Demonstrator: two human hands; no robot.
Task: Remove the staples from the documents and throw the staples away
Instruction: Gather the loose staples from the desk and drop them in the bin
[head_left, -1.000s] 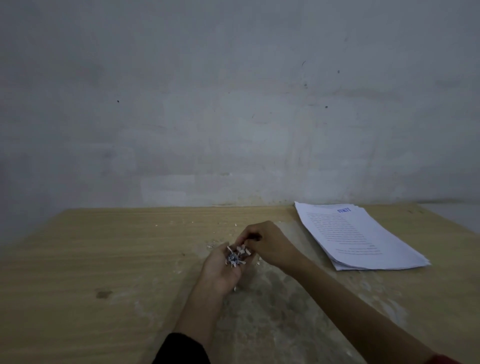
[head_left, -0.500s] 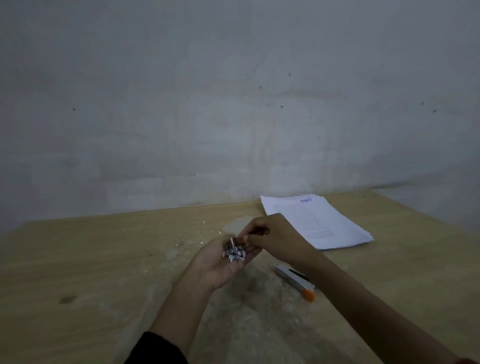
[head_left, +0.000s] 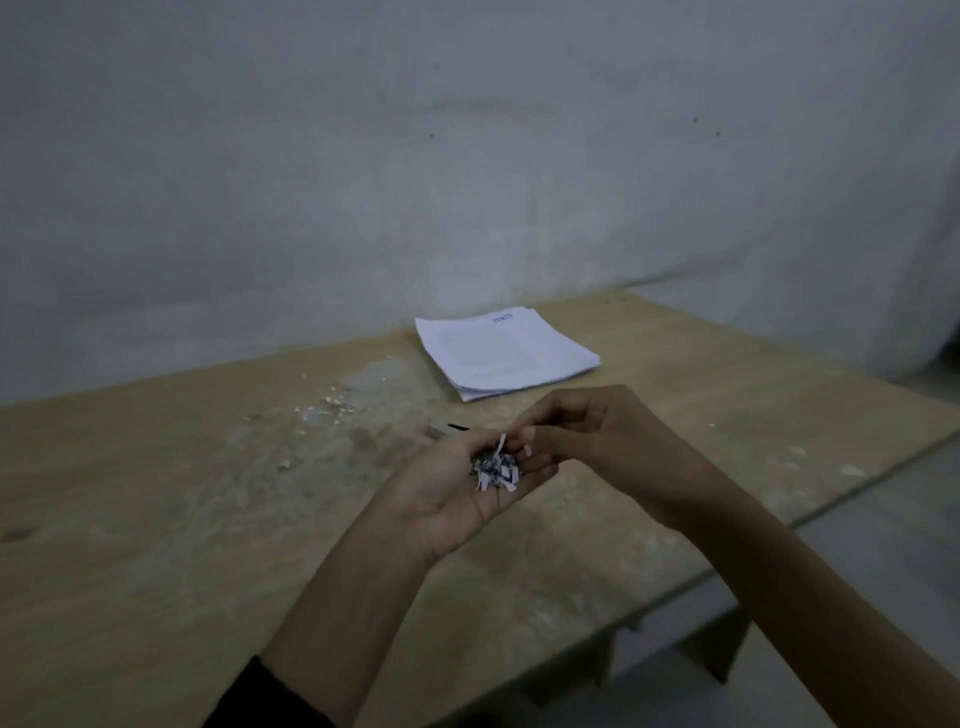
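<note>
My left hand (head_left: 441, 504) is palm up above the wooden table (head_left: 156, 519), cupping a small pile of pulled staples and torn paper bits (head_left: 493, 470). My right hand (head_left: 597, 441) hovers just right of the pile. Its fingers are curled, with the tips bunched against my left fingertips, and I see nothing between them. The stack of white documents (head_left: 506, 353) lies flat at the back of the table, well beyond both hands.
A slim tool (head_left: 444, 428) lies on the table, mostly hidden behind my left hand. Paper crumbs (head_left: 332, 405) are scattered at the back left. The table's right edge (head_left: 779, 530) runs diagonally, with grey floor (head_left: 883, 571) beyond it. A bare wall stands behind.
Both hands have lifted off the table and come nearer to me, still together over the pile. My view has swung, so the documents look farther off and the tool is now mostly hidden.
</note>
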